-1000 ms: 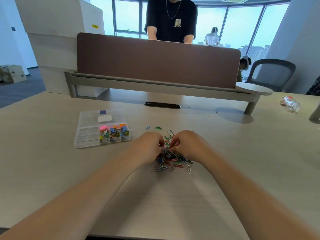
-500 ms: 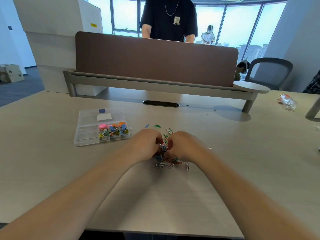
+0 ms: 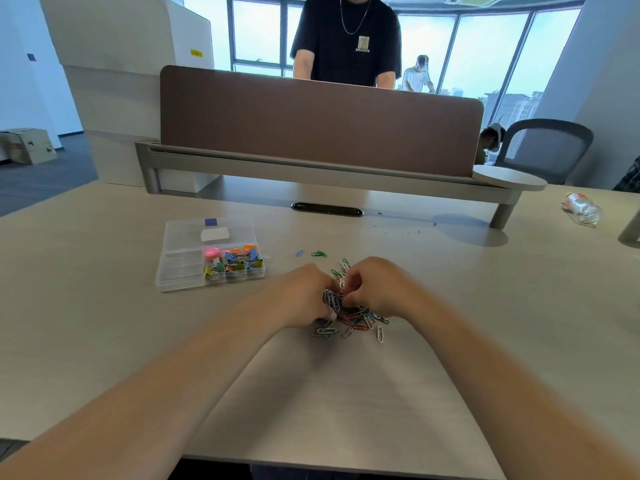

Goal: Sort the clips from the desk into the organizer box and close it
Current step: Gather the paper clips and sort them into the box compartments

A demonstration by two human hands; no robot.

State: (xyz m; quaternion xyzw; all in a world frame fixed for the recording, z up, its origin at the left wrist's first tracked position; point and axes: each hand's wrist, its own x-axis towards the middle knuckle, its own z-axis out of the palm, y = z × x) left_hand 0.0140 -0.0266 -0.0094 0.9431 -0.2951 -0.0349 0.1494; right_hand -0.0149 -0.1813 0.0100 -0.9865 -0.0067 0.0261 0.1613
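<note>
Both forearms reach over the desk (image 3: 104, 323) and meet above the pile of paper clips (image 3: 360, 318); the left hand (image 3: 304, 296) curls its fingers round a small bunch of grey clips, while the right hand (image 3: 377, 289) bends its fingers in and pinches clips just beside that bunch. The open organizer box (image 3: 180, 271), with binder clips (image 3: 239, 263) in it, stands well left of the left fingers. Beyond the fingers a brown divider panel (image 3: 311, 123) crosses the desk with a person (image 3: 346, 39) behind it, and a plastic bottle (image 3: 583, 209) lies far right.

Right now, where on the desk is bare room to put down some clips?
Free: between the organizer box and the left hand, and right of the right hand toward the bottle. Crowded: the paper clip pile between both hands.
</note>
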